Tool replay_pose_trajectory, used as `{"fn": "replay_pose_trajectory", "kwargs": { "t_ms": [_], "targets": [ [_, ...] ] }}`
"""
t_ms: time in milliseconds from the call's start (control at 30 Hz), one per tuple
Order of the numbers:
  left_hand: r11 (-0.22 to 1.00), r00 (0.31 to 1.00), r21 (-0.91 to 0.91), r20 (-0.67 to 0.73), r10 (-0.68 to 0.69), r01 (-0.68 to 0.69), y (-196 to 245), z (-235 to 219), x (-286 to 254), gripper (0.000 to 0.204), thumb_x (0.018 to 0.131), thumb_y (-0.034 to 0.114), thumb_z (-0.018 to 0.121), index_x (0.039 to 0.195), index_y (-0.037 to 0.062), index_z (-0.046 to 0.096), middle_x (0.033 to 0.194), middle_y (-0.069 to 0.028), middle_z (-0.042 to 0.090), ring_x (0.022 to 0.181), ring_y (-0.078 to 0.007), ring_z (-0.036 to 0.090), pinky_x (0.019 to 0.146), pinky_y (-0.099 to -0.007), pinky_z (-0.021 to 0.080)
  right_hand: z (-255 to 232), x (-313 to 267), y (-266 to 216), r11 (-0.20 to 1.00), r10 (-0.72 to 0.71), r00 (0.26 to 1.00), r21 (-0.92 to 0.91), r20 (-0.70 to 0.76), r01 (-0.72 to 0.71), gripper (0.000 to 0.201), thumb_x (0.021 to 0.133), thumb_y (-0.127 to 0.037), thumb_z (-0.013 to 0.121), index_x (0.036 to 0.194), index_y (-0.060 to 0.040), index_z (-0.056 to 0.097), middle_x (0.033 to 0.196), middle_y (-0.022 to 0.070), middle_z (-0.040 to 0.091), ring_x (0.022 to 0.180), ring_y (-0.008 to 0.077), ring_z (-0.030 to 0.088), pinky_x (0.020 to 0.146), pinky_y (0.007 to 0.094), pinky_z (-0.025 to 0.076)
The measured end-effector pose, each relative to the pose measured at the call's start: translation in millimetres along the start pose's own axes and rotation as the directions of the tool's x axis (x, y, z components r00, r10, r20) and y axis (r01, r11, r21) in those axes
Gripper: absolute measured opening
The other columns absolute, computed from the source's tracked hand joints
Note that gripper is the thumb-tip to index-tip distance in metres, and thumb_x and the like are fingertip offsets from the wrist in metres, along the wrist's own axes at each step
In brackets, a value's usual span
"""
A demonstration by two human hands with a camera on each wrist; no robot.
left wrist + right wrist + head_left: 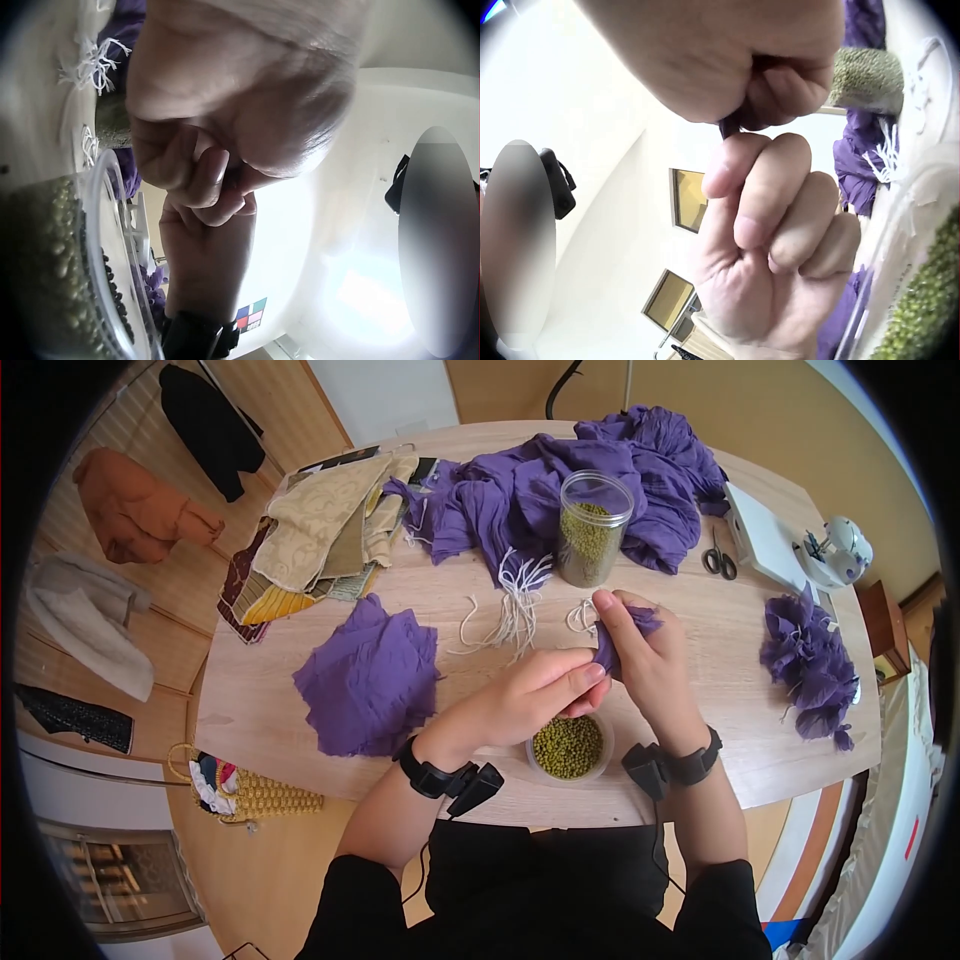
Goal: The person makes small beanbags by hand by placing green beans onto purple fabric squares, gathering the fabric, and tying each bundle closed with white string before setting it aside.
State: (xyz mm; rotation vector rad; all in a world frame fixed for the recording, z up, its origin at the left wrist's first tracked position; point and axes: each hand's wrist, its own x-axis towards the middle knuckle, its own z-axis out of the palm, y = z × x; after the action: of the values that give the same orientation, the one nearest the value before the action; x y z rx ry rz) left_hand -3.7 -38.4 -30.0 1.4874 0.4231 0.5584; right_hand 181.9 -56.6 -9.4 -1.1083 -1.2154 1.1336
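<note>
A piece of purple cloth (606, 652) is bunched between both hands, above a small tub of green beans (568, 748). My left hand (540, 690) pinches its lower end between thumb and fingers. Around the upper part curls my right hand (655, 660), thumb up, with a purple corner showing past the fingers. From the right wrist, a dark strip of the cloth (730, 126) runs between the two hands, and the left hand's fingers (776, 202) are folded. Most of the cloth is hidden inside the fists. Left of the hands lies a stack of purple cloth pieces (370, 680).
White strings (520, 595) lie beyond the hands, near a tall jar of green beans (595, 540). Behind is a heap of purple fabric (660, 470). Scissors (718, 560), a small sewing machine (840, 550) and gathered purple pieces (810, 660) sit right; patterned fabric samples (310, 535) left.
</note>
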Motion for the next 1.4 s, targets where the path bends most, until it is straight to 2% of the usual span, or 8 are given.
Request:
{"fn": "replay_pose_trajectory", "kwargs": {
  "t_ms": [167, 300, 367, 500, 833, 1000, 1200, 1400],
  "targets": [
    [0.914, 0.987, -0.399, -0.108, -0.123, 0.070, -1, -5, 0, 0.037, 0.115, 0.036, 0.044, 0.086, 0.0127, 0.047, 0.076, 0.0039, 0.043, 0.068, -0.0055, 0.037, 0.060, -0.0221, 0.030, -30, 13, -2, 0.964, 0.195, 0.973, 0.157, 0.122, -0.213, 0.033, 0.109, -0.029, 0.066, 0.085, -0.0073, 0.068, 0.069, -0.0075, 0.056, 0.060, 0.0006, 0.047, 0.052, 0.0199, 0.031],
    [0.789, 0.956, -0.610, -0.264, -0.124, -0.067, -11, -23, 2, 0.034, 0.113, 0.037, 0.047, 0.087, 0.0165, 0.041, 0.077, 0.0049, 0.035, 0.063, -0.0066, 0.028, 0.057, -0.0241, 0.024, -57, 29, 13, 0.869, -0.084, 0.984, -0.473, 0.154, 0.148, 0.019, 0.100, -0.016, 0.070, 0.094, 0.0007, 0.075, 0.077, 0.0018, 0.070, 0.066, 0.0075, 0.058, 0.062, 0.0274, 0.047],
    [0.739, 0.950, -0.663, -0.292, -0.111, -0.118, -13, -27, 3, 0.032, 0.114, 0.036, 0.046, 0.088, 0.0168, 0.042, 0.076, 0.0048, 0.034, 0.061, -0.0071, 0.028, 0.057, -0.0244, 0.025, -63, 25, 14, 0.714, 0.055, 0.972, -0.689, 0.227, 0.121, 0.017, 0.092, -0.014, 0.074, 0.101, -0.0004, 0.077, 0.081, 0.0053, 0.072, 0.072, 0.0138, 0.063, 0.068, 0.0298, 0.051],
    [0.696, 0.917, -0.694, -0.377, -0.133, -0.184, -16, -28, 4, 0.031, 0.116, 0.034, 0.044, 0.090, 0.0164, 0.044, 0.078, 0.0044, 0.038, 0.061, -0.0062, 0.030, 0.057, -0.0236, 0.026, -57, 20, 20, 0.597, 0.061, 0.933, -0.762, 0.355, 0.251, 0.015, 0.084, -0.012, 0.075, 0.096, -0.0024, 0.076, 0.086, 0.0148, 0.074, 0.080, 0.0300, 0.072, 0.075, 0.0412, 0.055],
    [0.862, 0.873, -0.462, -0.485, -0.049, -0.208, -17, -21, 6, 0.034, 0.116, 0.038, 0.043, 0.092, 0.0142, 0.048, 0.090, -0.0028, 0.061, 0.076, -0.0100, 0.050, 0.070, -0.0256, 0.038, -50, 19, 27, 0.599, -0.070, 0.920, -0.721, 0.386, 0.348, 0.011, 0.089, -0.008, 0.068, 0.095, 0.0010, 0.069, 0.090, 0.0150, 0.073, 0.079, 0.0310, 0.071, 0.072, 0.0399, 0.054],
    [0.967, 0.822, -0.016, -0.531, 0.206, -0.253, -17, -16, 11, 0.037, 0.117, 0.033, 0.037, 0.090, 0.0115, 0.049, 0.128, -0.0195, 0.071, 0.119, -0.0197, 0.059, 0.102, -0.0363, 0.040, -37, 14, -3, 0.970, 0.192, 0.923, -0.205, 0.334, -0.128, 0.010, 0.099, -0.009, 0.064, 0.104, -0.0006, 0.065, 0.083, 0.0033, 0.066, 0.070, 0.0075, 0.058, 0.064, 0.0254, 0.046],
    [0.944, 0.856, 0.330, -0.482, 0.184, -0.016, -12, -7, 5, 0.039, 0.117, 0.031, 0.039, 0.092, 0.0054, 0.055, 0.092, -0.0052, 0.067, 0.085, -0.0120, 0.053, 0.081, -0.0309, 0.044, -31, 8, 7, 0.925, -0.064, 0.942, -0.335, 0.329, 0.180, 0.009, 0.099, -0.009, 0.066, 0.103, -0.0010, 0.067, 0.080, 0.0008, 0.067, 0.069, 0.0051, 0.056, 0.060, 0.0239, 0.042],
    [0.944, 0.863, 0.323, -0.454, 0.221, -0.072, -28, -2, 10, 0.038, 0.117, 0.031, 0.042, 0.094, 0.0040, 0.057, 0.082, -0.0008, 0.055, 0.077, -0.0104, 0.049, 0.073, -0.0304, 0.042, -31, 9, 5, 0.912, -0.084, 0.968, -0.373, 0.238, 0.171, 0.011, 0.099, -0.010, 0.067, 0.104, -0.0013, 0.070, 0.077, -0.0003, 0.068, 0.068, 0.0065, 0.055, 0.059, 0.0255, 0.043]
  ]
}}
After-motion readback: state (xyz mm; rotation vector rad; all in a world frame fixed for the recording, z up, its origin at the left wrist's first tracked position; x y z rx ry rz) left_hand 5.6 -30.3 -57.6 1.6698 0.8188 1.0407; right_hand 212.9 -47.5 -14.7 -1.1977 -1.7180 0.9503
